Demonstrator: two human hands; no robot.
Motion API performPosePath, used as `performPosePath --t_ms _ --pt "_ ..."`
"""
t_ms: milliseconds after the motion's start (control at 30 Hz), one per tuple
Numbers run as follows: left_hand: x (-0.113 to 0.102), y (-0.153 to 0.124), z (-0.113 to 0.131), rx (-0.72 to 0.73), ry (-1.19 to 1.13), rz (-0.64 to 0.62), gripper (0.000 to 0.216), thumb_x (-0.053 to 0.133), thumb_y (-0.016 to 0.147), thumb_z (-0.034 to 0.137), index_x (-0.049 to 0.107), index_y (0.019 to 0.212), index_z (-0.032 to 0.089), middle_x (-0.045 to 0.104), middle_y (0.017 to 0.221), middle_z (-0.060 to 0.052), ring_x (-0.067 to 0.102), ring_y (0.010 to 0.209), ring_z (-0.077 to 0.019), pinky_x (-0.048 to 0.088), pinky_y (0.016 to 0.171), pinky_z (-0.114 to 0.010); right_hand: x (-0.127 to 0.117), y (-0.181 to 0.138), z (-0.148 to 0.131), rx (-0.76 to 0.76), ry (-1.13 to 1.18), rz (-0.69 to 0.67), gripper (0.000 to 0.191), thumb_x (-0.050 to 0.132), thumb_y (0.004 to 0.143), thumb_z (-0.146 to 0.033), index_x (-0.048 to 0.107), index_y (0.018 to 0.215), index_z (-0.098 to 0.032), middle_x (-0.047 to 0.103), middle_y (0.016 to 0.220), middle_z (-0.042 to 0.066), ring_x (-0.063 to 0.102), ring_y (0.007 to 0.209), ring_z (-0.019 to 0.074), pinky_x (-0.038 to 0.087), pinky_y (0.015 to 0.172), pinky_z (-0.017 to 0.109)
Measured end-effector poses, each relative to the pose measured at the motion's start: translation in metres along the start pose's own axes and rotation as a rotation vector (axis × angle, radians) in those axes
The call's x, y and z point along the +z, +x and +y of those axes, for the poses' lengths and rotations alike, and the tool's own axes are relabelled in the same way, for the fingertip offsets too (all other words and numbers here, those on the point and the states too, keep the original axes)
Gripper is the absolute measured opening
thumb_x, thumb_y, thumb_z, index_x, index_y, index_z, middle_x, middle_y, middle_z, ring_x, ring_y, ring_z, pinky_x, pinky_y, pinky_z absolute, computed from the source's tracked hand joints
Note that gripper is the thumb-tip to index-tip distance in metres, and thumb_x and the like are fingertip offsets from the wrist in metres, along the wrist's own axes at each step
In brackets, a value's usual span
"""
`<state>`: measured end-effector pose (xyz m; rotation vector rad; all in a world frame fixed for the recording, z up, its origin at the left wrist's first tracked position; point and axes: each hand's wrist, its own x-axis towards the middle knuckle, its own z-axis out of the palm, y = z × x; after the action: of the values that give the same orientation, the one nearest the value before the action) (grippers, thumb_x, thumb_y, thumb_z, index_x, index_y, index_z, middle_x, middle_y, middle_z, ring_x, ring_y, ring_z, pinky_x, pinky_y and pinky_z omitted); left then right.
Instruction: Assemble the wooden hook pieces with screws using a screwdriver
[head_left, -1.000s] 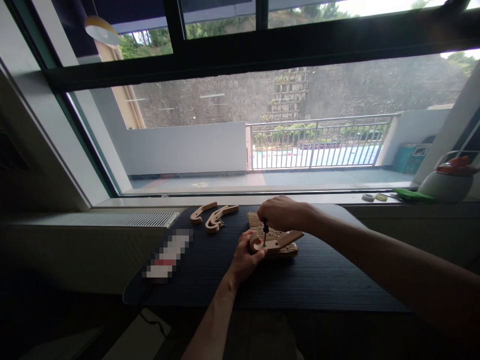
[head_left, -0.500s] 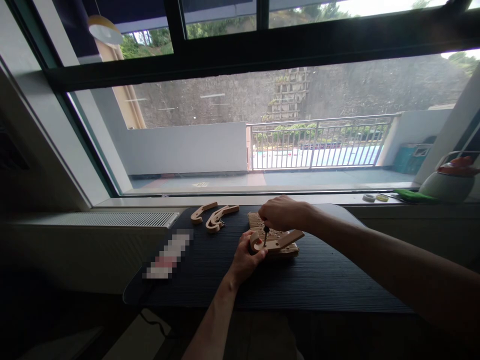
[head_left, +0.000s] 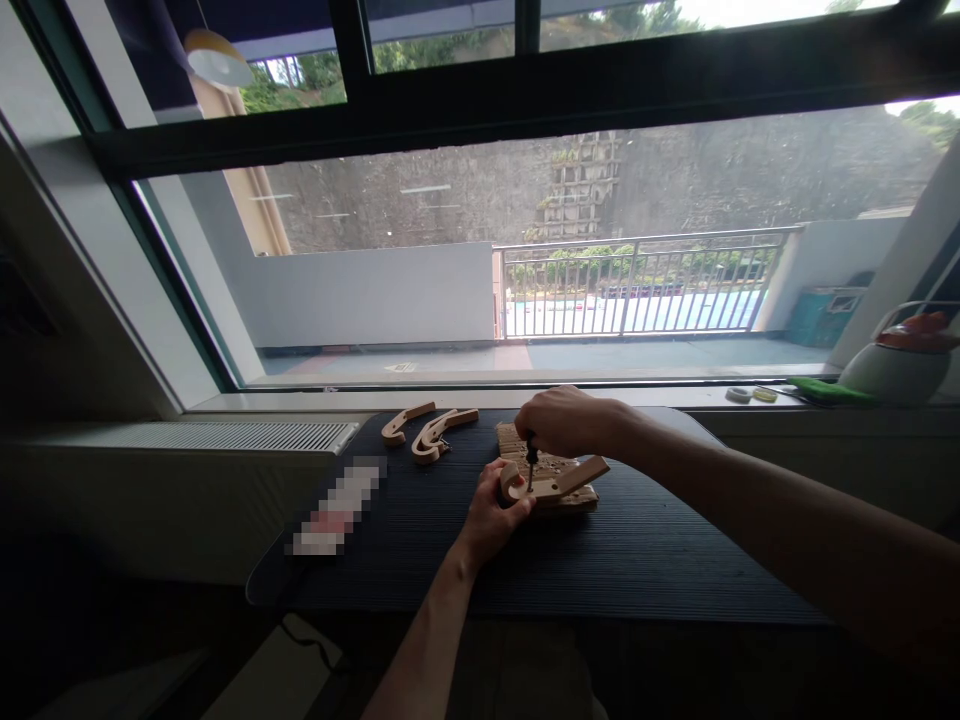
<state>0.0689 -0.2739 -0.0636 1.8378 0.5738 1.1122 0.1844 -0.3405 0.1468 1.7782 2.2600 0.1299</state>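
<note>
My left hand (head_left: 493, 515) grips the curled end of a hook-shaped wooden piece (head_left: 559, 487), with the thumb along its near side. The piece lies on a rough, pitted wooden board (head_left: 517, 440), its straight end pointing right. Above it, my right hand (head_left: 561, 422) is closed around the dark handle of a screwdriver (head_left: 532, 462). The screwdriver stands nearly upright, its tip down at the wooden piece near the curl. Whether a screw sits under the tip is too small to tell.
Two similar curved wooden pieces (head_left: 442, 434) lie at the back left of the dark ribbed table (head_left: 645, 560). A blurred-out flat item (head_left: 337, 510) lies at the left. On the windowsill stand a white kettle-like jug (head_left: 896, 370), tape rolls (head_left: 739, 395) and a green-handled tool (head_left: 829, 392).
My right hand has shifted very slightly on the screwdriver's handle. The left hand and the wooden piece stay in place; the view tilts a little.
</note>
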Motion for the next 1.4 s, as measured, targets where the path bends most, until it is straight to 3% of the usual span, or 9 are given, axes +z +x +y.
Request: performPosePath --t_ms 400,633,1400 --pt "0.0001 0.0002 0.0005 -0.003 0.004 -0.003 0.022 0.069 0.069 0.021 0.061 0.089 0.018 0.052 0.118 -0.008 0.047 0.116 -0.0232 0.034 0.103 -0.038 -0.0029 -0.0008 -0.0057 0.038 -0.016 -0.011 0.02 0.053 0.082 -0.021 0.069 0.091 -0.015 0.068 0.089 0.008 0.059 0.075 0.017 0.036 0.06 0.027" --pt "-0.0003 -0.0003 0.0045 -0.011 -0.005 0.005 0.021 0.069 0.068 0.02 0.061 0.087 0.018 0.053 0.117 -0.007 0.049 0.113 -0.0232 0.034 0.102 -0.038 -0.001 -0.002 -0.0018 -0.022 -0.003 0.018 0.028 0.056 0.078 -0.013 0.067 0.103 -0.022 0.067 0.1 0.004 0.059 0.085 0.0167 0.036 0.061 0.025" --pt "0.0004 -0.0003 -0.0015 -0.001 0.003 0.003 0.02 0.069 0.069 0.021 0.06 0.087 0.019 0.053 0.118 -0.007 0.048 0.116 -0.0231 0.033 0.103 -0.037 -0.0005 -0.0013 -0.0036 0.039 0.012 -0.019 0.02 0.054 0.08 -0.02 0.07 0.092 -0.015 0.069 0.089 0.008 0.059 0.076 0.018 0.036 0.059 0.028"
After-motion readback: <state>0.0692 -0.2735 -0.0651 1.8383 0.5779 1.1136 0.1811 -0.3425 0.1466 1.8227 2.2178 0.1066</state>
